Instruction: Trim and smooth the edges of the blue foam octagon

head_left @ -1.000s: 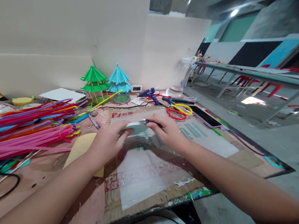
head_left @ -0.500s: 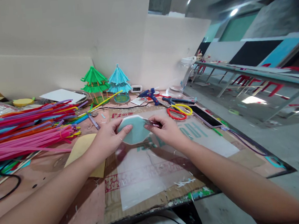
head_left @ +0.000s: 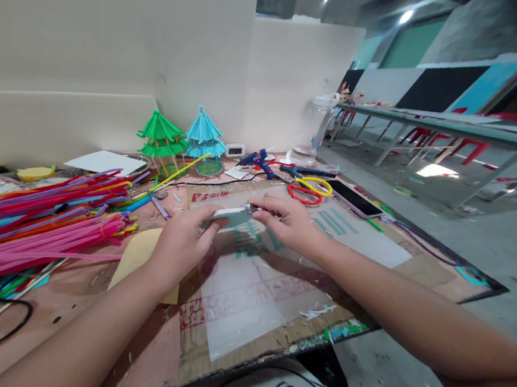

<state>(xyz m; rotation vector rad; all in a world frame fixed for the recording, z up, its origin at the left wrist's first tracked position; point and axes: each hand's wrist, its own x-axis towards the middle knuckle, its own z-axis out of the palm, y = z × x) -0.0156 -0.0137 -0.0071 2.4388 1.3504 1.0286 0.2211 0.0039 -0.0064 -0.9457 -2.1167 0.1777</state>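
My left hand (head_left: 184,241) pinches a pale blue-and-white flat board piece (head_left: 228,214) between thumb and fingers. The piece is tilted nearly edge-on to me above the table. My right hand (head_left: 289,218) is closed on a small metal blade (head_left: 248,208), which meets the right end of the board piece. Most of the blade is hidden by my fingers. Beneath both hands lies a translucent printed plastic sheet (head_left: 258,301) on cardboard.
Left are bundles of coloured pipe cleaners (head_left: 50,225). Behind stand a green pavilion model (head_left: 161,138) and a blue one (head_left: 204,138). A glue gun (head_left: 258,160), scissors (head_left: 305,193), a phone (head_left: 356,199) and a clear jug (head_left: 314,129) are on the right.
The board piece has tipped from showing its broad eight-sided face to nearly edge-on. Both hands stay close together, the blade still at the piece's right end.
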